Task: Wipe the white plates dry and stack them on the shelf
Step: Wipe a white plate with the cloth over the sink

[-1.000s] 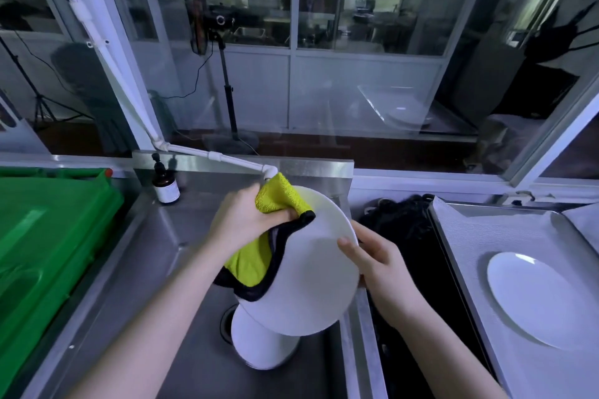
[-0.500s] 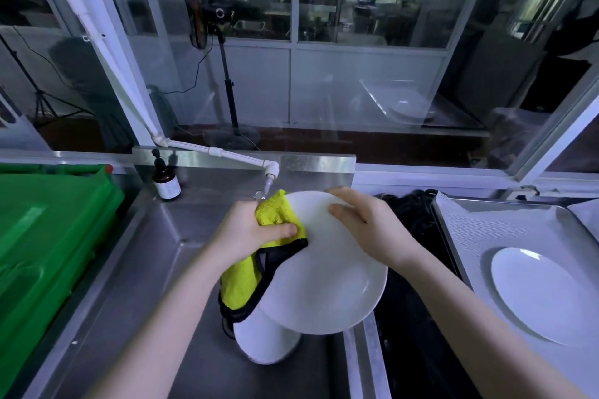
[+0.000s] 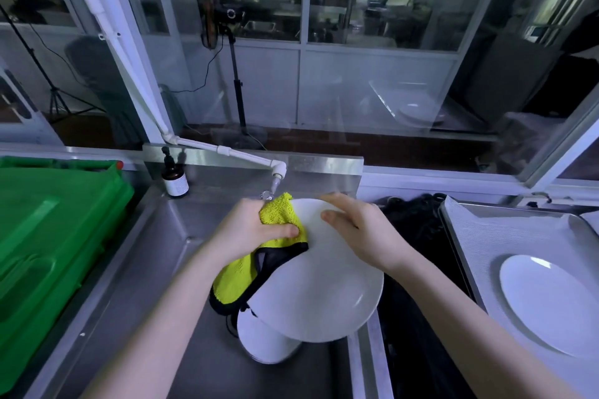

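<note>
White plate tilted over the sink, far rim just under the faucet, open basin floor to its left; left hand clamps the yellow cloth on its upper-left edge, and right hand pinches the top rim, moved up from the right edge.

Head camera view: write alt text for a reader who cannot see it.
A person's left hand presses a yellow cloth against a white plate, held at its far rim by the right hand, over a steel sink. More plates sit in the sink; another plate lies on a tray at right.
</note>
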